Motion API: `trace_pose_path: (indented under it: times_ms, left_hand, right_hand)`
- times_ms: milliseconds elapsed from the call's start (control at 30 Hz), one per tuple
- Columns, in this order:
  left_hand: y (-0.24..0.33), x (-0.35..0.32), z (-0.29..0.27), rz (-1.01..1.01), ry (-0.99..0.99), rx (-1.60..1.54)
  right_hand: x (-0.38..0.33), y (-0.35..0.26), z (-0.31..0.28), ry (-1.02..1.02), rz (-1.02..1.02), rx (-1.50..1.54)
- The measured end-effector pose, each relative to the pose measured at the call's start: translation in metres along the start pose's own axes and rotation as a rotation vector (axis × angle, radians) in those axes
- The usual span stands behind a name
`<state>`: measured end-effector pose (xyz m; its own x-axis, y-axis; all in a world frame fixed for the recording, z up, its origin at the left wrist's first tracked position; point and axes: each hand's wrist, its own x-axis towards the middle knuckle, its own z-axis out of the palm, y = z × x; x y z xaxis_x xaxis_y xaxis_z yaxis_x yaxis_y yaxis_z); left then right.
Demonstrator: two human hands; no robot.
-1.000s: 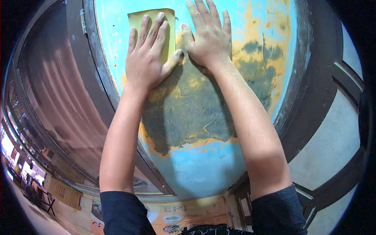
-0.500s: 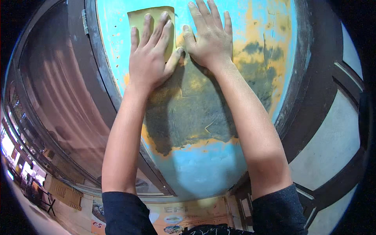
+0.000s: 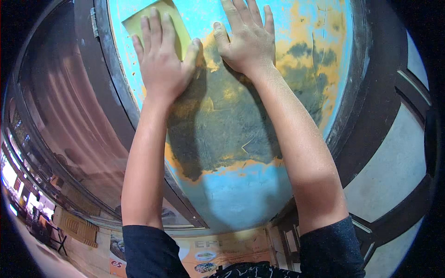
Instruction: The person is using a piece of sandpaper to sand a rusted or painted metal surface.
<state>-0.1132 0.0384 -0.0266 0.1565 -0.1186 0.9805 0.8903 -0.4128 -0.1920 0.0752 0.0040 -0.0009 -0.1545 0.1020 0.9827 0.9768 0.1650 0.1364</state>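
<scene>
A turquoise panel (image 3: 236, 192) fills the middle, with a large worn patch (image 3: 222, 139) of dark grey and orange-brown showing cracks and flaking edges. At its upper left, my left hand (image 3: 162, 65) lies over a yellow sheet of sandpaper (image 3: 182, 42). Its fingers are stretched along the sheet, pressing it to the panel, and the thumb rests by the sheet's right edge. My right hand (image 3: 250, 41) is spread on the panel to the right, palm down, with nothing visible in it. Its fingertips reach the top of the picture.
A dark frame edge (image 3: 123, 88) with a metal hinge (image 3: 94, 22) borders the panel at left. Beyond it hangs a pinkish curtain (image 3: 79, 106). Dark woodwork with pale panels (image 3: 389, 162) stands at right. Below are a printed banner (image 3: 232, 245) and a tan plastic piece of furniture (image 3: 76, 227).
My left hand and the sandpaper have slid up and to the left, and the sheet has tilted counterclockwise. My right hand stays spread in nearly the same place.
</scene>
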Motion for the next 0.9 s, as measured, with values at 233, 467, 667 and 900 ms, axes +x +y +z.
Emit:
trace_pose_path:
  times_ms: [233, 467, 667, 900]
  left_hand:
    - [-0.006, 0.003, -0.002, 0.14, -0.036, -0.021]
    - [-0.011, 0.037, 0.022, 0.363, 0.267, -0.627]
    - [0.014, -0.013, -0.01, 0.144, -0.111, -0.012]
    - [0.014, 0.026, 0.006, 0.138, -0.004, -0.008]
  right_hand:
    - [0.001, -0.003, -0.006, 0.011, 0.022, 0.099]
    - [0.002, -0.013, -0.004, 0.051, -0.001, 0.035]
    - [0.002, -0.002, -0.01, 0.006, 0.025, 0.167]
    - [0.002, -0.006, -0.011, -0.019, 0.051, 0.169]
